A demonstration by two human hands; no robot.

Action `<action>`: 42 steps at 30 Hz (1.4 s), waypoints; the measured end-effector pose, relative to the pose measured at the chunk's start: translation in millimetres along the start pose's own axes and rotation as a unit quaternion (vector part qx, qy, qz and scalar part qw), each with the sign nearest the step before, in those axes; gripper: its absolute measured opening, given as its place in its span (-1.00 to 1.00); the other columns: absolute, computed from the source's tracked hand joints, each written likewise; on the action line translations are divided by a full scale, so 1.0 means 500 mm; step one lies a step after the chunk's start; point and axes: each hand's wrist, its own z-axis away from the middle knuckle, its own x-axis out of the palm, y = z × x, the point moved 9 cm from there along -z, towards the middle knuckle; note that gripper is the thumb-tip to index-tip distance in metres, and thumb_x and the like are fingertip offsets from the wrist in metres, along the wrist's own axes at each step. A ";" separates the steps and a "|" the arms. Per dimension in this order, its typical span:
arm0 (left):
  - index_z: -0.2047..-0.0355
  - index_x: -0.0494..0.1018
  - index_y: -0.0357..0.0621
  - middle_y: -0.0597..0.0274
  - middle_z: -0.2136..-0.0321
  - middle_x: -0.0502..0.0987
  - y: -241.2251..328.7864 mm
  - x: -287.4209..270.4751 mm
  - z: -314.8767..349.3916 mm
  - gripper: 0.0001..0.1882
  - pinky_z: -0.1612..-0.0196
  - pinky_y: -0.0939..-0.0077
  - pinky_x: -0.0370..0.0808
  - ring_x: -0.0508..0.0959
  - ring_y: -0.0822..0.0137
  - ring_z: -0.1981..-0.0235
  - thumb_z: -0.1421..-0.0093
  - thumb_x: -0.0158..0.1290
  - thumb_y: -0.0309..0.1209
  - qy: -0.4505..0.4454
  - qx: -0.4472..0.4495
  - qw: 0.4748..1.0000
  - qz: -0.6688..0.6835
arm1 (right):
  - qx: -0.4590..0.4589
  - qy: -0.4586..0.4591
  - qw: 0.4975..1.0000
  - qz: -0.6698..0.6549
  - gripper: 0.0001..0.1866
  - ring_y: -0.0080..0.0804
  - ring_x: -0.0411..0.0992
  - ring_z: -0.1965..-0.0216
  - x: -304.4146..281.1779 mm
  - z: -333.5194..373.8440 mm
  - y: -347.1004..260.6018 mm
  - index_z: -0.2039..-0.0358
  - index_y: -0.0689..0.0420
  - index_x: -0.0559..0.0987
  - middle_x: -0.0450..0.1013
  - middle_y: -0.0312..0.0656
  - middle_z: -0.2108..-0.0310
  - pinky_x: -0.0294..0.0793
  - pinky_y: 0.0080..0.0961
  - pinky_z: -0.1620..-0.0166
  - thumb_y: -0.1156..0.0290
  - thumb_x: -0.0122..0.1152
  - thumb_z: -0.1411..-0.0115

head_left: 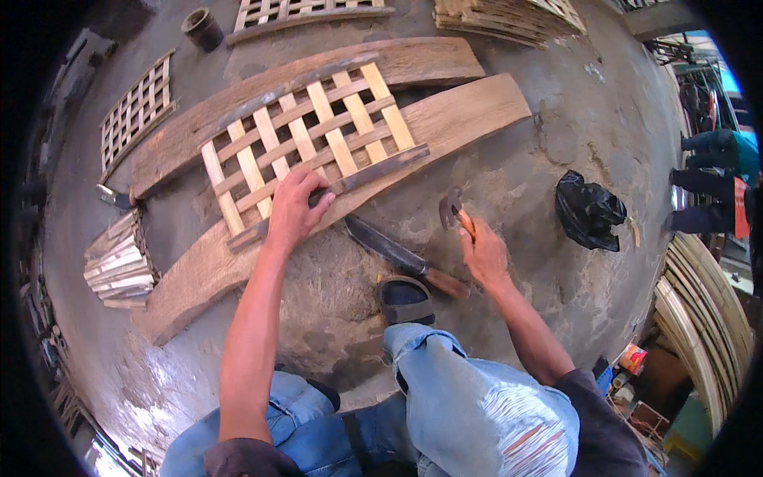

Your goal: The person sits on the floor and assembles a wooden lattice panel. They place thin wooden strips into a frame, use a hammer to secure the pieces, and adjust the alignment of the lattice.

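A woven lattice panel of pale wooden slats lies across two thick curved wooden beams. My left hand is closed around the panel's near dark edge bar, the thumb on its near side. To the right, my right hand grips the orange-brown handle of a hammer, whose dark head is raised over the floor, apart from the panel. Between my hands and close to my sandalled foot, a large knife with a broad dark blade and wooden handle rests on the floor.
A crumpled black plastic bag lies at right. Bundled slats sit at left, near another lattice panel. A dark cylindrical pot and stacked slats are farther off. Bent strips stand at lower right; people's legs show beyond.
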 end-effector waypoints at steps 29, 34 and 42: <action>0.33 0.47 -0.21 0.02 0.32 0.46 -0.008 0.022 0.009 -0.76 0.09 0.18 0.40 0.48 -0.02 0.21 0.03 0.24 -0.49 -0.005 -0.003 0.999 0.048 | 0.150 -0.026 0.941 0.301 -0.83 0.03 0.59 0.17 -0.336 -0.126 0.704 0.36 0.20 0.68 0.60 0.08 0.29 0.60 -0.09 0.12 0.43 0.20 -0.07; 0.31 0.45 -0.22 0.03 0.32 0.45 -0.011 0.023 0.013 -0.76 0.08 0.18 0.40 0.46 0.00 0.20 0.00 0.23 -0.51 0.005 0.013 0.999 0.033 | 0.201 0.052 0.958 0.200 -0.83 0.16 0.52 0.13 -0.278 -0.127 0.746 0.30 0.19 0.61 0.52 0.20 0.24 0.54 -0.02 0.09 0.47 0.14 -0.10; 0.28 0.41 -0.25 0.04 0.27 0.40 -0.016 0.030 0.012 -0.77 0.11 0.27 0.45 0.46 0.06 0.20 -0.05 0.19 -0.59 -0.026 0.021 0.999 0.043 | 0.282 0.126 0.936 0.168 -0.74 0.02 0.57 0.11 -0.259 -0.112 0.760 0.25 0.12 0.68 0.58 0.09 0.19 0.56 -0.08 0.06 0.34 0.04 -0.22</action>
